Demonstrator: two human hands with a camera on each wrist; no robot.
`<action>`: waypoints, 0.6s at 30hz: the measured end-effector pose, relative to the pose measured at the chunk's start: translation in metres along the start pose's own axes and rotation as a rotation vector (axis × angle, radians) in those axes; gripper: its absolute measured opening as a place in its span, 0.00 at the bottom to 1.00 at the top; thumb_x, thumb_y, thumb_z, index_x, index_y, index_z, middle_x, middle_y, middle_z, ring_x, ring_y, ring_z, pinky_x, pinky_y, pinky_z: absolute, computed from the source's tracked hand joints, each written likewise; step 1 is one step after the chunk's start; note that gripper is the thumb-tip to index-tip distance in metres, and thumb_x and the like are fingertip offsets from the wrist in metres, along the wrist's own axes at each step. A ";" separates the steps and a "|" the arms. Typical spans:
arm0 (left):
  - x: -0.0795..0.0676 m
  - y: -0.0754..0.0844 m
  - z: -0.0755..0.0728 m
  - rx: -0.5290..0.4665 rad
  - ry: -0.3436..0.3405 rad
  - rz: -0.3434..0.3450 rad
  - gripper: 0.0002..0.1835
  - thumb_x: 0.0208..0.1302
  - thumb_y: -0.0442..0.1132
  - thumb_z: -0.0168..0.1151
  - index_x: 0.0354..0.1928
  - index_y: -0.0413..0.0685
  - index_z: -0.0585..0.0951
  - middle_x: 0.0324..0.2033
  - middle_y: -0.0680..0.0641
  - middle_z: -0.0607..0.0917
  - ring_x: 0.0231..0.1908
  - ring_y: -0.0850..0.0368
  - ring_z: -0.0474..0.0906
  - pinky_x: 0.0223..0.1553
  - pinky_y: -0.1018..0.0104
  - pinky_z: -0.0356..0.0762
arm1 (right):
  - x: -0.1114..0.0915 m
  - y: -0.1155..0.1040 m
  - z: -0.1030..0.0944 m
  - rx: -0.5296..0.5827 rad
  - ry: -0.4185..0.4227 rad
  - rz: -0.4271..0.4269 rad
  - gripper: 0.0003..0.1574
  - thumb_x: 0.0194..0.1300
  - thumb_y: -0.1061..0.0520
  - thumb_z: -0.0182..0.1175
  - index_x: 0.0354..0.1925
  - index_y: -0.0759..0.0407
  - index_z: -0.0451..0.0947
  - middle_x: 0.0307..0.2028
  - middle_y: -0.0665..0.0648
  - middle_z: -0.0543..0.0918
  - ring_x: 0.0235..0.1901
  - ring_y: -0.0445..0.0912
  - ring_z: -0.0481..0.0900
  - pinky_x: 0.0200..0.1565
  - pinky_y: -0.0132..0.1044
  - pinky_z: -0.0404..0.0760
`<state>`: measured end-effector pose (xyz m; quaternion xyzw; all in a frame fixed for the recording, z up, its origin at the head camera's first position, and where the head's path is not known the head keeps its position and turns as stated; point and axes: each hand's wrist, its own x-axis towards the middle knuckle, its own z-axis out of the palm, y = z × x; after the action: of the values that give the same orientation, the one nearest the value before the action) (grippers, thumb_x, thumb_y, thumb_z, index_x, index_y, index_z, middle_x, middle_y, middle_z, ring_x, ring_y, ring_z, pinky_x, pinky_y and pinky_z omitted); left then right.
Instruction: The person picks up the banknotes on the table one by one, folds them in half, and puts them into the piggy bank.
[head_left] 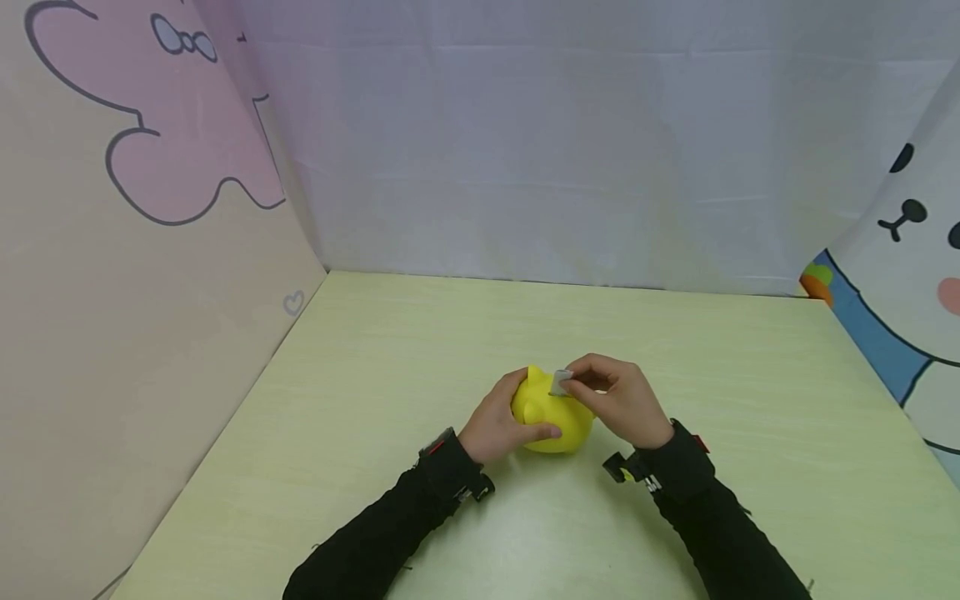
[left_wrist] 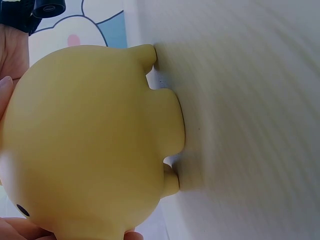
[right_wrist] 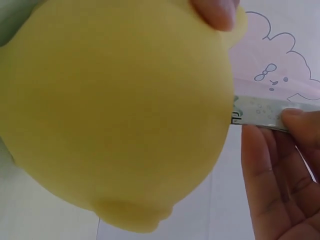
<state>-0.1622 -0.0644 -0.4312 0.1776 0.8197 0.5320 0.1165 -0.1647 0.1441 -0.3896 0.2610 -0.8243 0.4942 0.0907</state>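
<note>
A round yellow piggy bank with pointed ears stands on the table, its stubby feet on the surface in the left wrist view. My left hand grips it from the left, with the thumb across its near side and the other fingers around its far side. Above its top, my right hand pinches a folded banknote between thumb and fingers. The note's lower end meets the top of the bank in the head view; that end is hidden.
The pale yellow-green table spreads around the hands. A whitish curtain hangs along its back edge. Printed cloth panels with cartoon figures border the left and right sides. Both wrists wear black bands with small cameras.
</note>
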 end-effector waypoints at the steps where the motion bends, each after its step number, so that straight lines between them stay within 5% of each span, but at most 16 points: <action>1: 0.000 0.000 0.000 0.000 0.000 0.002 0.47 0.56 0.49 0.73 0.72 0.43 0.59 0.60 0.44 0.71 0.46 0.56 0.71 0.49 0.63 0.73 | 0.000 0.000 0.000 0.003 0.000 0.000 0.06 0.62 0.68 0.64 0.39 0.62 0.83 0.35 0.58 0.86 0.34 0.35 0.81 0.40 0.25 0.82; 18: 0.001 0.000 0.000 -0.008 -0.002 0.027 0.46 0.56 0.48 0.74 0.71 0.41 0.60 0.59 0.42 0.72 0.45 0.56 0.71 0.48 0.65 0.73 | 0.001 0.007 0.004 0.001 -0.024 -0.037 0.06 0.60 0.67 0.66 0.37 0.60 0.84 0.34 0.56 0.86 0.34 0.38 0.82 0.39 0.27 0.83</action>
<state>-0.1629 -0.0642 -0.4308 0.1886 0.8148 0.5368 0.1108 -0.1682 0.1427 -0.3966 0.2822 -0.8202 0.4895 0.0899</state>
